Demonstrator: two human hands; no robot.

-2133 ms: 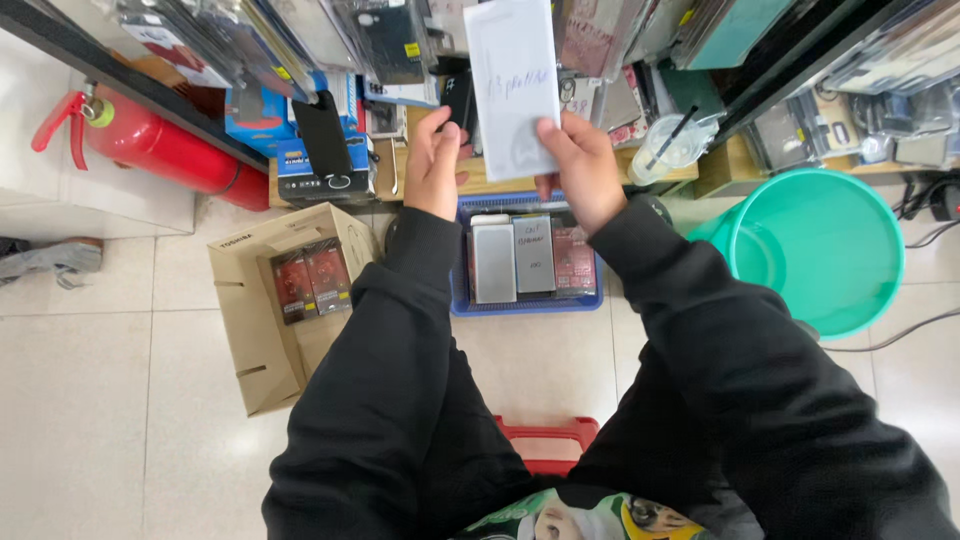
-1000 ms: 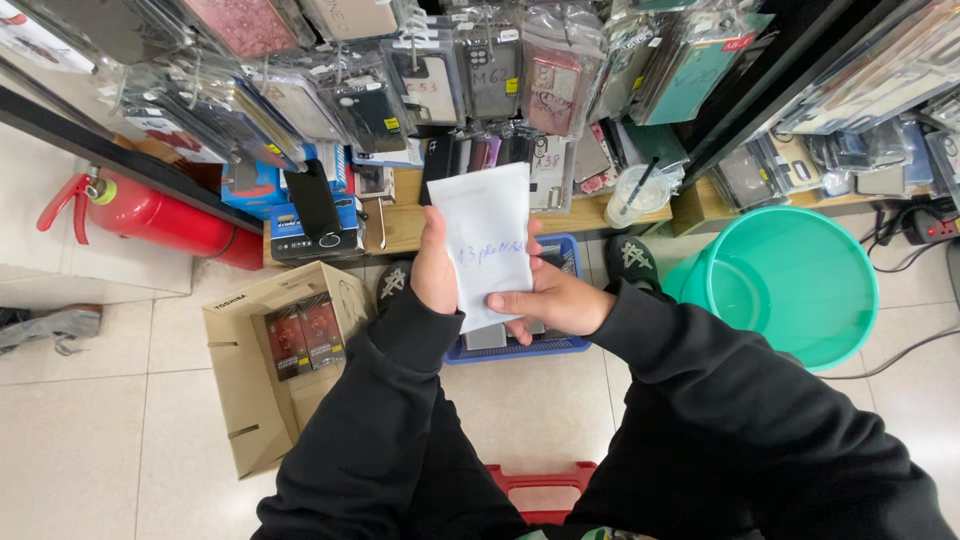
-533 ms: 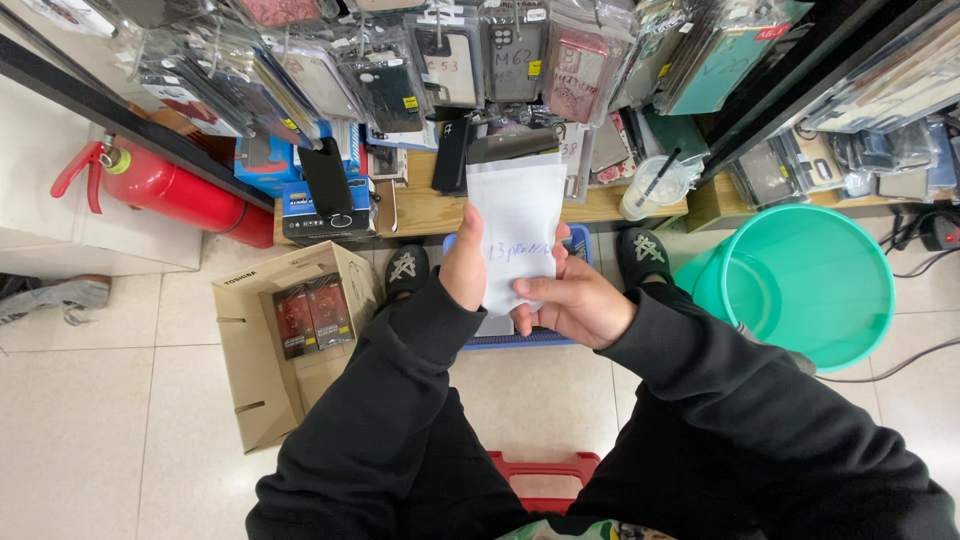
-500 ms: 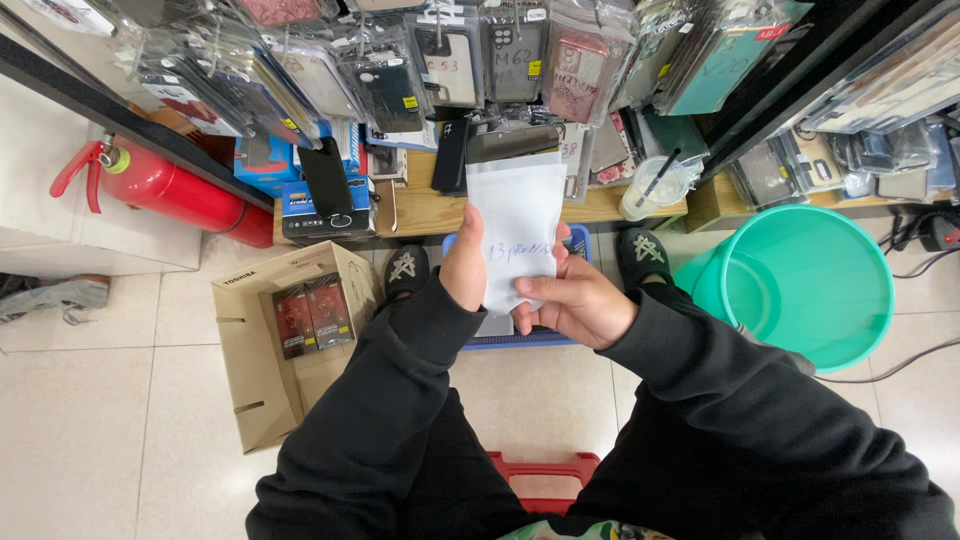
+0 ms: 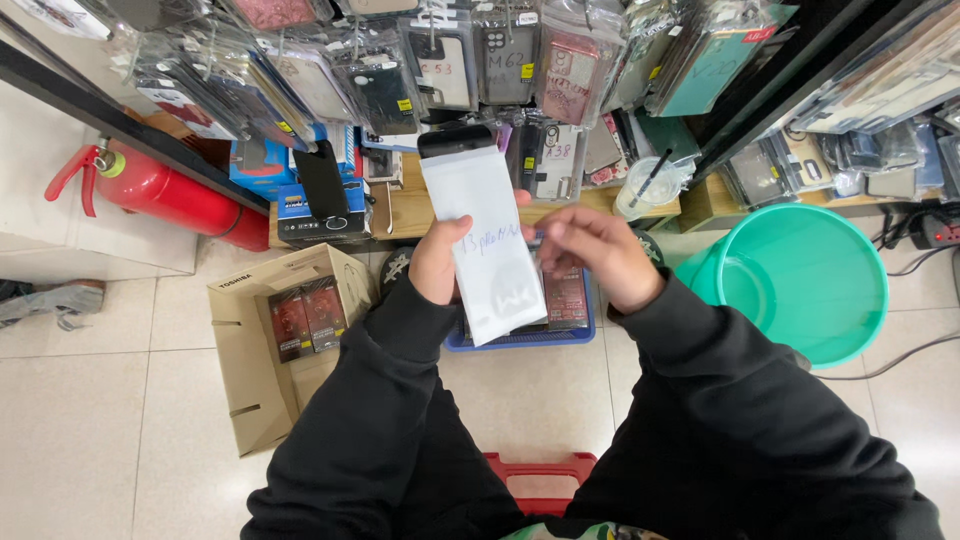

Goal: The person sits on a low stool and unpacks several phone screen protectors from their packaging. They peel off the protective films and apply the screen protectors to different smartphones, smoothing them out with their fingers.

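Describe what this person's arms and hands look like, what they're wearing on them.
Both arms are covered by long, loose black sleeves of a plain sweatshirt-like top, ending at the wrists in snug cuffs. The left hand and right hand are bare: no gloves, and no rings, watch or markings show.

Bright, even indoor light from overhead, soft faint shadows on the pale tiled floor [image 5: 90, 420], glare on the hanging clear packets [image 5: 560, 60] at the far side, right hand [image 5: 585, 250] motion-blurred, wide-angle bending at the edges, centre sharp.
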